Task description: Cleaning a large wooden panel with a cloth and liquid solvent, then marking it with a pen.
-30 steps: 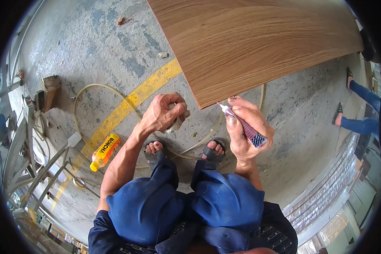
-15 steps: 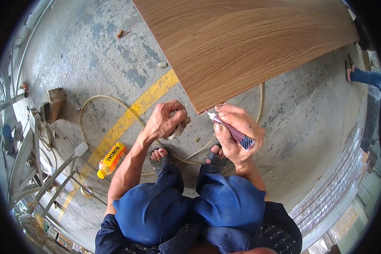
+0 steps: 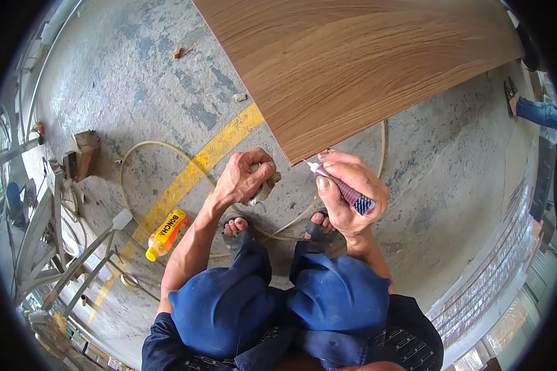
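1. Bottle (image 3: 167, 235), orange with a yellow cap: lies on the floor (image 3: 136, 93), beside the left forearm and clear of the work.
2. Left hand (image 3: 244, 176): grip clamped on a pale wad, apparently a rag (image 3: 263, 193). Held near the panel's corner, with a gap between.
3. Panel (image 3: 365, 68), wood-grained: extends from the upper edge of view, near corner pointing at the wearer. Support beneath cannot be seen.
4. Tube (image 3: 346, 190), dark red: tilted, its white nozzle (image 3: 314, 166) directed at the panel's near edge, just right of the corner. Contact at the tip cannot be confirmed.
5. Right hand (image 3: 359, 176): thumb and fingers clamped around the tube; one fingertip lies at or against the panel's edge.
6. Step in hand, as judged: applying the tube's contents to that edge. Next move calls for a steady tip and light, even pressure, rag within reach for any excess.
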Motion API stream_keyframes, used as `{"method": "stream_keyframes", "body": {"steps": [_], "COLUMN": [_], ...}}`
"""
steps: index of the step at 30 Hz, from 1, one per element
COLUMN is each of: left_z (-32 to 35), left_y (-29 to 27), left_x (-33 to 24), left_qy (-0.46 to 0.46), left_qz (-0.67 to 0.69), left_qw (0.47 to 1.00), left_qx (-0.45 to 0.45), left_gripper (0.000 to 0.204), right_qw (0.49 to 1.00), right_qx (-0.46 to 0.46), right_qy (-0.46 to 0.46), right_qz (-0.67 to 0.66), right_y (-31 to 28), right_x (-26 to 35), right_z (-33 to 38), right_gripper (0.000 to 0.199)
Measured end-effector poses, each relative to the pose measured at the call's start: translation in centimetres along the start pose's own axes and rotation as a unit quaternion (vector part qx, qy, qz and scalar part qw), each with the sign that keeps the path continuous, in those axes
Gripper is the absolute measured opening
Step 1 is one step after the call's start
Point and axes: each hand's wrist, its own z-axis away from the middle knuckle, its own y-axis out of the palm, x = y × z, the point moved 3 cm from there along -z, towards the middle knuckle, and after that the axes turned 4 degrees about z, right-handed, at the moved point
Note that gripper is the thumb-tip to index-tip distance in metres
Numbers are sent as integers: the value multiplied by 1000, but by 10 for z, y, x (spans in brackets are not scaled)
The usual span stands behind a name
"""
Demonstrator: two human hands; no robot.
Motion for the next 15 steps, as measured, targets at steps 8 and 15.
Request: {"method": "stream_keyframes", "body": {"steps": [8,15], "left_z": [1,-1], "left_y": [0,0], "left_x": [-2,0], "left_qy": [5,10], "left_qz": [3,-1], "left_qw": [1000,1000], "left_qx": [-6,-6], "left_gripper": [23,22], "right_qw": [999,1000], "right_qx": [36,0], "right_qy": [2,6], "right_qz": [1,7], "right_y": [6,1], "right_x": [4,3], "right_z": [0,-1], "right_gripper": [20,20]}}
